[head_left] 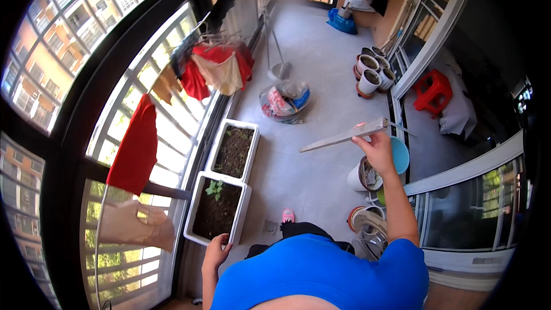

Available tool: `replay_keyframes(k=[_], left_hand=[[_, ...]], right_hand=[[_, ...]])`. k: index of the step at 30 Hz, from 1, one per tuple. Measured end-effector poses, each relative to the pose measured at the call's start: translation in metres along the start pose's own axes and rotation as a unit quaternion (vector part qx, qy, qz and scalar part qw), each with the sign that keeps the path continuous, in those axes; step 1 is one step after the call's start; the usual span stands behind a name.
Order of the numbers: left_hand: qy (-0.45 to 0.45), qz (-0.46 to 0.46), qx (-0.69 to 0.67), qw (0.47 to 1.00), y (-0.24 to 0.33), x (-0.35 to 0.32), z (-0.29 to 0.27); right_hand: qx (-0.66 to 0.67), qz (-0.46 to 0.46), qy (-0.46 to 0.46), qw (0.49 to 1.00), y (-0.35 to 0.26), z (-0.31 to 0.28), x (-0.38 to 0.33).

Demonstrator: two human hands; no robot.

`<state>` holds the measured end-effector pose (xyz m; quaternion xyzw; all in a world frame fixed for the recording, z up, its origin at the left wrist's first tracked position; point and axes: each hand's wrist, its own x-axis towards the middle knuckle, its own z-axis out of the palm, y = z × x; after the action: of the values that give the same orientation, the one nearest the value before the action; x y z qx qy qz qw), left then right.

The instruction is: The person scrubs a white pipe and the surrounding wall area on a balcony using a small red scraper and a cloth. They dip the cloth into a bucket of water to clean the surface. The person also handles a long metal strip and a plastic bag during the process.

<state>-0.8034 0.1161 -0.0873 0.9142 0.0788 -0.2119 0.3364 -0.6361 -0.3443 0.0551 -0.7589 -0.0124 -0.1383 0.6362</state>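
Note:
My right hand (375, 150) is raised over the floor on the right, closed round a long, narrow, pale grey board (336, 140). The board tapers toward the left; its exact kind is unclear. My left hand (215, 251) is low at the near corner of a white planter box (245, 206), its fingers curled at the rim. Dark soil (215, 213) fills this box, and a small green leafy plant (214, 189) grows at its far end. A second white planter box (254, 143) with soil and small sprouts adjoins it on the far side.
Potted plants (370, 80) line the right wall by a sliding door. A light blue basin (401, 155) and a white pot (357, 178) stand below my right hand. Filled plastic bags (285, 100) lie mid-floor. Red laundry (136, 149) hangs by the left windows; a red stool (433, 93) is beyond the door.

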Motion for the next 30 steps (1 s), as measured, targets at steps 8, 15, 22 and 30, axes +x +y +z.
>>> replay_keyframes(k=[8,15,22,30], left_hand=[[-0.09,-0.028,0.005,0.996,0.087,0.132,-0.01],[-0.193,-0.011,0.016,0.981,0.191,0.273,-0.032],[-0.223,0.21,0.159,0.939,0.3,0.473,-0.021],[-0.239,0.391,0.216,0.862,0.499,0.63,0.03]], right_hand=[[-0.115,-0.029,0.054,0.991,0.025,-0.066,0.111],[-0.109,0.002,0.146,0.983,0.072,-0.122,0.171],[0.019,0.118,0.3,0.947,0.084,-0.187,0.208],[-0.007,0.156,0.354,0.922,0.141,-0.279,0.264]])
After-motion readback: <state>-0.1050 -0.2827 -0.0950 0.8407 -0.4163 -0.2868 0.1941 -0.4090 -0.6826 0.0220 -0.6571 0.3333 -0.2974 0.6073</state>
